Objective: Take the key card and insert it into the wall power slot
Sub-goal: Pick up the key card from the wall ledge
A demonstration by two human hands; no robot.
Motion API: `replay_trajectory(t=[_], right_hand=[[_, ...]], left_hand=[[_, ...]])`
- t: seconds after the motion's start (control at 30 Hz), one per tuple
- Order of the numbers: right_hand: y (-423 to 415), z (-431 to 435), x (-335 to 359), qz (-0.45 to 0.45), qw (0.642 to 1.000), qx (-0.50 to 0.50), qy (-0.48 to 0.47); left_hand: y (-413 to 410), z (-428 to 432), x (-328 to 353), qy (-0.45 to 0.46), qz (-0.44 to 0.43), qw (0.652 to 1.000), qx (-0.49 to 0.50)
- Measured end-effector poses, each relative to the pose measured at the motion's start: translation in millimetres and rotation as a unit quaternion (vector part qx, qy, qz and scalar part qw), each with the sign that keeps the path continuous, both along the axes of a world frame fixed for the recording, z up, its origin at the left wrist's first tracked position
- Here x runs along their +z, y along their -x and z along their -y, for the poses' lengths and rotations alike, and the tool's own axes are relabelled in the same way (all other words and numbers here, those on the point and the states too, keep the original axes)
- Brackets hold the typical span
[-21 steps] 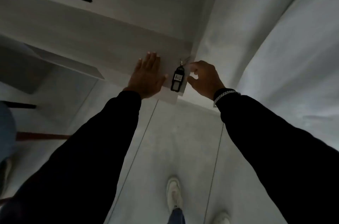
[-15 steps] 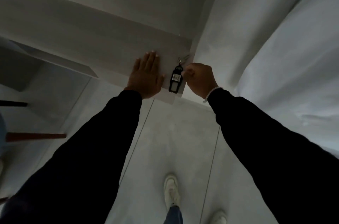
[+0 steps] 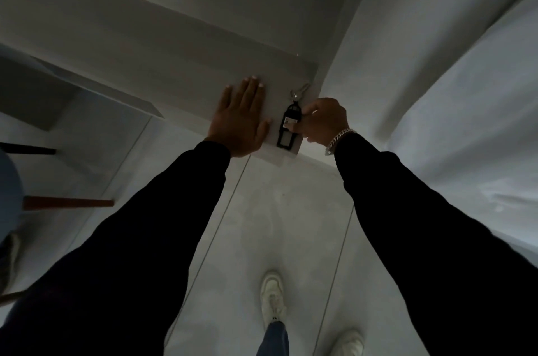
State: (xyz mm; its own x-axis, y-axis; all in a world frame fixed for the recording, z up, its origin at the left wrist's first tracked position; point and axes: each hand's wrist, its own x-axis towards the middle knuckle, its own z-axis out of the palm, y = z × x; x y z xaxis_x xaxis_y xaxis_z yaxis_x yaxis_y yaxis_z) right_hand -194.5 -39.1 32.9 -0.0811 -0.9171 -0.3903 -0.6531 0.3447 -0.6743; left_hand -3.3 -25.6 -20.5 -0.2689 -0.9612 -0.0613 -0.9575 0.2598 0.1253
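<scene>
- Your left hand (image 3: pixel 240 119) lies flat and open on the pale shelf (image 3: pixel 139 70), palm down, fingers together and pointing toward 12 o'clock, holding nothing.
- The key card (image 3: pixel 287 130), a dark tag with a small white label, rests on the same shelf near its right end, just beside your left thumb at its 3 o'clock, not touching it.
- A metal clip (image 3: pixel 300 91) extends from the card's far end toward 1 o'clock, close to the wall corner.
- Your right hand (image 3: pixel 323 119) is curled at the card's 3 o'clock edge, fingertips pinching its right side; the card still sits flat on the shelf.
- A silver bracelet (image 3: pixel 339 138) circles your right wrist at the cuff of the dark sleeve (image 3: pixel 422 224).
- The wall power slot cannot be made out in this dim view.
- Below, at 6 o'clock, 2 white shoes (image 3: pixel 272 294) stand on the pale floor (image 3: pixel 276 210).
</scene>
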Motion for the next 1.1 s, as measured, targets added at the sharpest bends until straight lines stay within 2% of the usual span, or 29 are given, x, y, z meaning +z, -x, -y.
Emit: replay_trajectory(t=[0.13, 0.23, 0.43, 0.5, 0.57, 0.63, 0.77, 0.97, 1.1], right_hand=[[-2.0, 6.9, 2.2, 0.001, 0.999, -0.035, -0.026], [-8.8, 3.2, -3.0, -0.042, 0.999, -0.022, -0.003], [4.6, 8.1, -3.5, -0.006, 1.000, -0.023, 0.000], [10.7, 9.4, -3.4, 0.031, 0.999, -0.043, 0.000], [14.1, 9.4, -3.4, 0.118, 0.989, -0.080, -0.033], [17.1, 8.7, -3.1, 0.216, 0.967, -0.111, -0.080], [27.7, -0.8, 0.7, 0.320, 0.933, -0.113, -0.120], [58.1, -22.9, 21.6, 0.326, 0.938, -0.087, -0.075], [93.4, -43.0, 47.5, 0.318, 0.945, -0.067, -0.032]], left_hand=[[-0.6, 1.4, -2.0, 0.001, 0.007, 1.000, 0.002], [-0.5, 2.4, -3.9, 0.006, 0.010, 1.000, -0.001], [-0.6, 2.9, -7.7, 0.018, 0.006, 1.000, 0.002], [-0.6, 3.4, -9.9, 0.028, 0.006, 1.000, 0.002], [-1.3, 3.3, -10.6, 0.037, 0.004, 0.999, 0.003], [-0.6, 2.7, -11.0, 0.042, -0.002, 0.999, 0.003], [0.8, 2.4, -10.3, 0.038, -0.002, 0.999, 0.006], [19.1, -7.9, -2.2, -0.010, -0.029, 0.999, 0.025], [50.7, -27.4, 13.2, -0.037, -0.067, 0.997, -0.011]])
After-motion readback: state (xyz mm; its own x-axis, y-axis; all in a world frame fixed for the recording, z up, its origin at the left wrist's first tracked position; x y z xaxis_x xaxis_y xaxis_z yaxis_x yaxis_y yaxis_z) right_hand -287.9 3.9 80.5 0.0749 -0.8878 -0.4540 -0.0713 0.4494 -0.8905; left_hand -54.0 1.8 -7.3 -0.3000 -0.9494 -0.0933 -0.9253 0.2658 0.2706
